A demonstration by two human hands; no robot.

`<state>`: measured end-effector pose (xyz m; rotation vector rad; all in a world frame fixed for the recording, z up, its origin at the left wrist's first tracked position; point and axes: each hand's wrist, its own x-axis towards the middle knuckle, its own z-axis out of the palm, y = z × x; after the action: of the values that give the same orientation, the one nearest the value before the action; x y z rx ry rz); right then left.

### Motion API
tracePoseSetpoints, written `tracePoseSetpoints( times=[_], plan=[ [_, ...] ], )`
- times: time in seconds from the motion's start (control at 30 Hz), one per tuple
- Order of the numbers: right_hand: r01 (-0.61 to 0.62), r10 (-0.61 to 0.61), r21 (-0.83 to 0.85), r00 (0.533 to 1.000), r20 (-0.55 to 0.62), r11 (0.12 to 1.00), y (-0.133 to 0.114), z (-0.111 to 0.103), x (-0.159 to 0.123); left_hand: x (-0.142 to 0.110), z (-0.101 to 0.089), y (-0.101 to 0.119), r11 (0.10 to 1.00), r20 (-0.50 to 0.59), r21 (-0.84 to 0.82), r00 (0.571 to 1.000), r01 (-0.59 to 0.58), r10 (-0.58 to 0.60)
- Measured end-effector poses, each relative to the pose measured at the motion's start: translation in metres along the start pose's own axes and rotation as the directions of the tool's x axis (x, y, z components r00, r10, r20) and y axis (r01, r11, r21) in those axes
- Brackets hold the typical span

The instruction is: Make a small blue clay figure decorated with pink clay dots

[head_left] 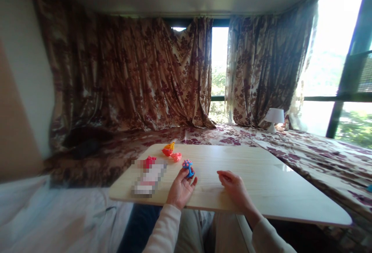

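My left hand (181,189) is closed, palm up, around a small blue mushroom figure (187,164) with pink dots on its cap. The figure stands upright between thumb and fingers and looks like modelling clay. To the right, my right hand (232,185) hovers at the tabletop (247,160) with its fingers curled and pressed together. Whether anything small is between those fingertips is hidden. Beyond my left hand lie soft-looking lumps: a yellow lump (169,146), a red lump (167,152), a coral lump (176,157) and a crimson lump (150,161).
A flat blurred-out rectangle (149,179) lies on the table left of my left hand. The table stands over my legs on a bed with a floral cover (200,135). A white lamp (274,117) stands at the back right, near patterned curtains (157,71).
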<state>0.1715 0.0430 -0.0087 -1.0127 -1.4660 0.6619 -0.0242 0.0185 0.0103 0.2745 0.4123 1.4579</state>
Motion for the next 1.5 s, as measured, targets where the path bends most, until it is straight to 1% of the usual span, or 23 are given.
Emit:
tracePoseSetpoints(
  times=[0.1,0.17,0.3,0.37,0.5,0.63,0.7,0.77,0.9,1.1,1.27,1.33,1.5],
  plan=[
    [-0.068,0.067,0.037,0.998,0.02,0.997,0.002,0.001,0.0,0.001,0.0,-0.001,1.0,0.008,0.025,1.0,-0.012,0.012],
    [-0.094,0.093,0.03,0.995,0.032,0.995,0.003,0.002,0.0,0.001,0.0,-0.002,0.999,0.012,0.04,1.0,-0.016,0.015],
    [-0.068,0.07,-0.049,0.997,0.041,0.996,0.002,0.002,-0.001,0.001,0.001,-0.003,0.998,0.01,0.061,1.0,-0.02,0.02],
    [-0.067,0.069,-0.058,0.997,0.036,0.996,0.002,0.001,-0.002,0.001,0.001,-0.003,0.998,0.008,0.064,1.0,-0.021,0.021],
    [-0.075,0.075,0.004,0.997,0.03,0.997,0.004,0.0,0.0,0.001,0.001,-0.004,0.998,0.004,0.062,1.0,-0.021,0.021],
    [-0.016,0.017,0.025,0.999,-0.034,1.0,0.009,0.001,0.002,0.001,0.0,-0.004,0.997,0.008,0.068,1.0,-0.021,0.02],
    [-0.019,0.022,0.062,0.998,-0.057,0.998,0.01,0.002,0.002,0.001,0.0,-0.005,0.997,0.016,0.072,1.0,-0.023,0.022],
    [-0.039,0.043,0.08,0.998,-0.048,0.996,0.011,0.002,0.002,0.001,0.0,-0.005,0.997,0.022,0.07,1.0,-0.024,0.022],
    [-0.052,0.052,0.027,0.999,-0.003,0.998,0.009,0.002,0.001,-0.001,0.002,-0.004,0.999,0.004,0.047,1.0,-0.003,0.002],
    [0.012,-0.011,0.009,1.0,-0.023,1.0,0.011,0.0,0.003,-0.002,0.003,-0.003,0.999,-0.018,0.034,1.0,0.012,-0.011],
    [-0.057,0.057,-0.004,0.998,0.029,0.998,0.011,0.001,0.001,-0.003,0.002,-0.003,0.999,-0.007,0.029,1.0,0.019,-0.019],
    [-0.042,0.043,-0.039,0.998,0.036,0.998,0.009,0.001,0.0,-0.002,0.002,-0.003,0.999,-0.011,0.023,1.0,0.026,-0.026],
    [-0.018,0.023,-0.208,0.999,0.022,0.978,0.001,-0.001,-0.001,-0.002,0.003,-0.002,0.999,-0.013,0.015,0.999,0.031,-0.031]
  ],
)
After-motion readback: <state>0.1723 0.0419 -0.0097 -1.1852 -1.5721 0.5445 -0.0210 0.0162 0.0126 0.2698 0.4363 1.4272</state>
